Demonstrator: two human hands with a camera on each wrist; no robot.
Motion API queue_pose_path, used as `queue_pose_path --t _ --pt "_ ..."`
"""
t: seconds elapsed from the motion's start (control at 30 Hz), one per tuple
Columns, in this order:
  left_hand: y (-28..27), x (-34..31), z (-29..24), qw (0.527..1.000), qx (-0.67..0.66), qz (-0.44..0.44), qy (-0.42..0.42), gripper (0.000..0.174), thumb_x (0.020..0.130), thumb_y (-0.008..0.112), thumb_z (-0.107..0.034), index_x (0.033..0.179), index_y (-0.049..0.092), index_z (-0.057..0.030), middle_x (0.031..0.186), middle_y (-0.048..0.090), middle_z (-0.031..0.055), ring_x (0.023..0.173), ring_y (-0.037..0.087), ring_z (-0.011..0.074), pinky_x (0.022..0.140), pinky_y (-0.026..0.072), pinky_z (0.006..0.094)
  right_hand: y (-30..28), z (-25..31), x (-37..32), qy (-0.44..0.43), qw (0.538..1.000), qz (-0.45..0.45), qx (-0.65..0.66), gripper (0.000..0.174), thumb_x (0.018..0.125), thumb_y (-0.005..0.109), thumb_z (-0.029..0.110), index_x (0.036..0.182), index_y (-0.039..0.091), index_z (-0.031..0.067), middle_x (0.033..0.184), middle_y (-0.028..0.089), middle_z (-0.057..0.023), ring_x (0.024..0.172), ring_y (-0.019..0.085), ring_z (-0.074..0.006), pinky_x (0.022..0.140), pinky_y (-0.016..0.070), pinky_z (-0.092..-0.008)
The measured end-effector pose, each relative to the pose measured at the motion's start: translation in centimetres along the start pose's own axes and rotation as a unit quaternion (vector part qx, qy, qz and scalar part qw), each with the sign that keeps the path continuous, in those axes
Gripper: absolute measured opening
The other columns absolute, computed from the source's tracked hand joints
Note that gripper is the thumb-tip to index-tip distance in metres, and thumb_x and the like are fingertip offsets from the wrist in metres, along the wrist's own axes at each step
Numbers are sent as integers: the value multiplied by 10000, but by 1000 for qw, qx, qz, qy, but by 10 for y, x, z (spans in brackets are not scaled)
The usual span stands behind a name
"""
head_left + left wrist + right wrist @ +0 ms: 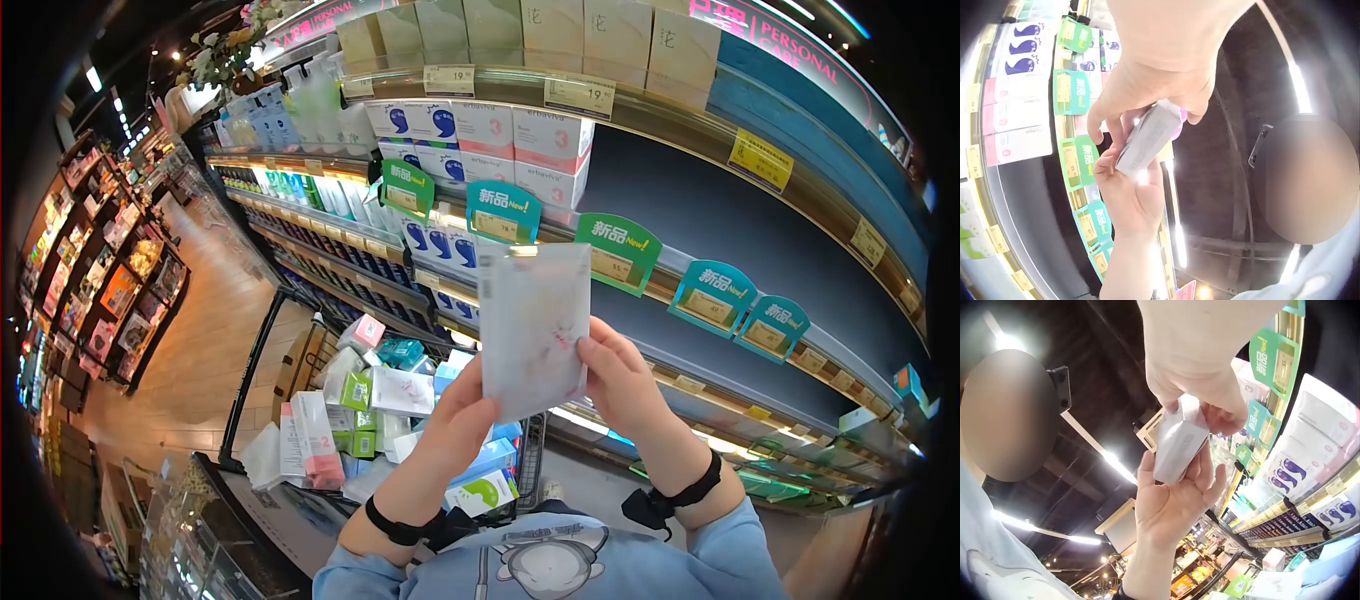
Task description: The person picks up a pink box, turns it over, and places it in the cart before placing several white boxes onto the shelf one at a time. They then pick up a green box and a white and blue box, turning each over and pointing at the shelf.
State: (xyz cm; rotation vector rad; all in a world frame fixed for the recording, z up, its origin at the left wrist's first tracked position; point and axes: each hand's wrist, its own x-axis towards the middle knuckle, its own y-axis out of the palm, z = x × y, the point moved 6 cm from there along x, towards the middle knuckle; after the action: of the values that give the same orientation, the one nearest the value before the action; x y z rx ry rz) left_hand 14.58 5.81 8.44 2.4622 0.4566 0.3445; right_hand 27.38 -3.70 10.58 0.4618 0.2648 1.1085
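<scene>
A flat white box with a faint pink print is held upright between both hands in front of the chest. The left hand grips its lower left edge, thumb on the front face. On the opposite side the right hand pinches the right edge, thumb in front and fingers behind. From the left wrist view the box shows its narrow side, with fingers of both hands around it. The right wrist view has the same box between the two hands.
Below on the left stands a shopping cart heaped with boxes and packs. Ahead, store shelves carry white and pink boxes, price labels and green and teal shelf signs. A display rack stands across the aisle floor.
</scene>
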Motion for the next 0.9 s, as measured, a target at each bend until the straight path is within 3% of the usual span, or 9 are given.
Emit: queue_pose_path --t 0.1,0.13,0.33,0.43,0.5,0.57,0.67,0.73,0.9 --pt "11 0 -7 983 150 83 66 739 845 631 -173 1482 285 -28 1425 417 111 1290 430 217 1064 346 387 -2 -20 2 90 982 40 159 398 1022 389 269 1331 462 28 1233 576 -88 1126 562 -179 951 458 -356" --pt "14 0 -11 969 213 87 86 756 837 640 -184 1488 284 -42 1416 409 106 1258 438 209 1047 350 380 -3 -24 1 90 989 25 112 481 1014 308 326 1365 436 24 1290 549 -115 1149 570 -228 983 462 -399" --pt "15 -1 -20 953 286 66 72 753 848 638 -179 1498 271 -73 1356 429 121 1151 491 194 960 419 352 -2 -27 -3 78 982 48 166 441 1023 366 284 1378 426 30 1295 540 -102 1169 540 -194 975 444 -381" --pt "6 6 -21 975 216 -21 47 755 886 593 -122 1518 182 -91 1330 467 167 1090 552 197 904 473 328 -5 -20 -6 44 998 -43 -1 461 1018 395 280 1400 398 21 1314 520 -108 1174 535 -179 976 439 -358" --pt "-1 13 -17 985 158 -67 5 768 916 556 -76 1528 94 -108 1311 493 203 1043 603 204 841 514 317 -3 -14 -8 21 998 -58 -9 479 1011 403 254 1436 344 41 1279 531 -110 1144 544 -187 971 437 -355" --pt "-5 17 -17 992 97 -68 -37 740 931 550 -118 1524 107 -110 1301 510 179 1042 615 212 824 538 328 -4 -6 -10 -32 996 -84 -29 556 998 421 202 1508 237 80 1208 552 -115 1085 561 -203 960 432 -349" --pt "-11 20 -9 990 -27 -71 -118 692 959 536 -203 1515 134 -115 1280 542 132 1039 638 226 790 585 351 -5 -6 -19 -62 991 -44 -106 572 967 438 131 1510 261 100 1147 508 -71 960 521 -144 860 450 -302" --pt "-11 19 0 978 -93 -54 -180 511 970 480 -247 1437 351 -87 1090 649 132 967 678 235 736 623 320 1 -5 -26 -87 978 -31 -186 568 951 453 59 1497 295 86 1150 479 -56 910 489 -104 819 443 -260" --pt "-18 18 19 952 -112 -53 -280 410 971 464 -283 1309 506 -54 1090 643 142 914 676 249 651 620 334 0 -9 -38 -107 974 -71 -187 553 947 466 63 1481 319 64 1129 486 -56 920 480 -101 820 435 -263"
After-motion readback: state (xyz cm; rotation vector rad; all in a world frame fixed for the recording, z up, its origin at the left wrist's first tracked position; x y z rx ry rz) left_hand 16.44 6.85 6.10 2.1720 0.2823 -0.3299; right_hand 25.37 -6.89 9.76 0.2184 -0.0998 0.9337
